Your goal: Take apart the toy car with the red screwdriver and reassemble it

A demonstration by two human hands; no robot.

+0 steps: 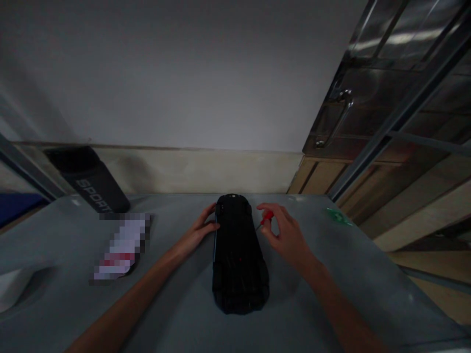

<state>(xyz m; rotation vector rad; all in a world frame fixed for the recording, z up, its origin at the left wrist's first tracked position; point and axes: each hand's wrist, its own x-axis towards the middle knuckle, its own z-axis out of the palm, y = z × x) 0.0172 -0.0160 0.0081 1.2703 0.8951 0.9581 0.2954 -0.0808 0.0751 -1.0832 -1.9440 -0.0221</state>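
Observation:
A black toy car lies upside down on the grey table, its dark underside facing up. At its left side, near the far end, my left hand grips the edge with thumb and fingers. To the right of the car, my right hand is closed on a small screwdriver with a red handle. The screwdriver's thin shaft points down and left to the car's right side; whether its tip touches the car I cannot tell.
A dark case lettered SPORT leans at the back left, beside a blurred-out flat item. A white object sits at the left edge. Green crumpled plastic lies back right on the table. Behind are a wall and a metal door handle.

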